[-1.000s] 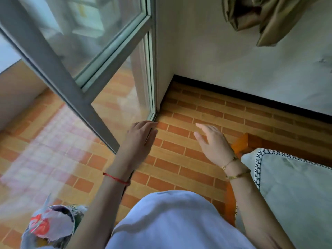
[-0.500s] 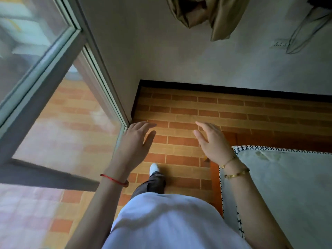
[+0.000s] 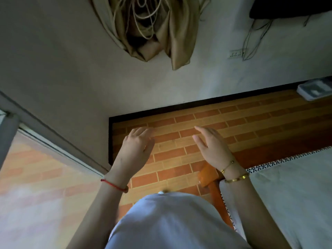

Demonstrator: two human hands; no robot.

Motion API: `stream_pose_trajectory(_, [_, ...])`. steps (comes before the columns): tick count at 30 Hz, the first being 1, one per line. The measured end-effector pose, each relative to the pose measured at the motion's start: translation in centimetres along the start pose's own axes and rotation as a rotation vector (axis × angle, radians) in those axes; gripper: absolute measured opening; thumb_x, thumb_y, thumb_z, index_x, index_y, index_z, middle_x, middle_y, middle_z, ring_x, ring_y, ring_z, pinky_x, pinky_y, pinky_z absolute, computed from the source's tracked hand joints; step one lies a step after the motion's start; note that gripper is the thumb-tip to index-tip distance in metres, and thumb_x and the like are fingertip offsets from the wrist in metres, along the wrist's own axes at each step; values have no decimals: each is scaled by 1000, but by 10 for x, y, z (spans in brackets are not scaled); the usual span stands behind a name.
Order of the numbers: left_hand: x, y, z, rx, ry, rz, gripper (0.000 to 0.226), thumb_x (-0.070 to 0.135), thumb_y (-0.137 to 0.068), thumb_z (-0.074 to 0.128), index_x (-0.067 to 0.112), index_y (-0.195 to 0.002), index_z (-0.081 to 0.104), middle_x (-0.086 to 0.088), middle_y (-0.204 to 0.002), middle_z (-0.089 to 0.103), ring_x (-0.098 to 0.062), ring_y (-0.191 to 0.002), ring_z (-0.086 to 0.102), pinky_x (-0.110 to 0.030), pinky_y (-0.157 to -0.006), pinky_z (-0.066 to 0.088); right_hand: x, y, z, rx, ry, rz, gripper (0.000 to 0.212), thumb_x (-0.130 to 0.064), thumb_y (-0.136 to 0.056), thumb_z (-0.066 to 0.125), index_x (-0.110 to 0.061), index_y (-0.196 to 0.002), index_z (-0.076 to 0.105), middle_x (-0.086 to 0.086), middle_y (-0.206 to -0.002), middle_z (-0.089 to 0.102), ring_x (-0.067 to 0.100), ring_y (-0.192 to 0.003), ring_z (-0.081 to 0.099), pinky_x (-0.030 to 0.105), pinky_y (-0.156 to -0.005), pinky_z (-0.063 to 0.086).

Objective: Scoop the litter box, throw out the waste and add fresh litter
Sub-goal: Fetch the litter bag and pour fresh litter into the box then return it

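Left grip (image 3: pixel 133 150) and right grip (image 3: pixel 213 148) are released, fingers relaxed, holding nothing above the brick-pattern floor (image 3: pixel 251 119). Bed (image 3: pixel 287 194) lies under the right wrist. Pale tray (image 3: pixel 313 90), maybe the litter box, sits against the wall (image 3: pixel 215 83), well apart from both.

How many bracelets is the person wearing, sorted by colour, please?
Red bracelet: 1
Gold bracelets: 2
Total: 3
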State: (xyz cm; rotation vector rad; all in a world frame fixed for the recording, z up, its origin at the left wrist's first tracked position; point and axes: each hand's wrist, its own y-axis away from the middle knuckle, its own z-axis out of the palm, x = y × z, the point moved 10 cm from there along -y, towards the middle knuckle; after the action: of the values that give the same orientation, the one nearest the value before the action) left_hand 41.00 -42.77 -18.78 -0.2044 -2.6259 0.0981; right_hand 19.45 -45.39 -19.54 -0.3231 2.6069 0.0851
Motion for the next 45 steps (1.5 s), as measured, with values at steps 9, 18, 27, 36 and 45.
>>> stream_pose_trajectory(9, [1, -139, 5, -106, 68, 134, 36, 34, -100, 43, 16, -126, 60, -2, -126, 62, -25, -121, 53, -49, -97, 47, 35, -87, -24, 78, -13, 167, 46, -35, -99, 39, -13, -139, 44, 6, -139, 50, 18, -131, 42, 33, -109, 36])
stream_pose_trajectory(18, [33, -266, 50, -201, 107, 220, 34, 29, -100, 48, 16, -130, 58, -3, -129, 61, -21, -124, 51, -48, -102, 44, 111, -172, -52, 144, -7, 273, 44, -33, -98, 43, -10, -136, 48, 8, -131, 56, 20, -122, 49, 33, -101, 42])
stream_pose_trajectory(27, [111, -424, 103, -224, 114, 351, 30, 25, -97, 47, 14, -120, 63, -4, -118, 66, -26, -110, 58, -43, -95, 49, 228, -270, -126, 216, -12, 364, 43, -31, -98, 45, -7, -133, 50, 10, -125, 59, 26, -119, 51, 40, -100, 43])
stream_pose_trajectory(36, [205, -550, 159, -253, 157, 456, 29, 21, -101, 48, 17, -128, 60, 1, -128, 62, -16, -120, 51, -26, -100, 34, 341, -330, -192, 269, 29, 466, 43, -37, -98, 41, -16, -136, 48, 0, -128, 57, 18, -123, 47, 39, -106, 39])
stream_pose_trajectory(45, [302, -659, 243, -445, 161, 576, 45, 36, -97, 37, 16, -130, 59, -3, -130, 61, -19, -122, 52, -28, -102, 35, 457, -352, -239, 347, 10, 668, 38, -33, -98, 44, -13, -127, 54, 3, -121, 61, 21, -117, 51, 36, -101, 40])
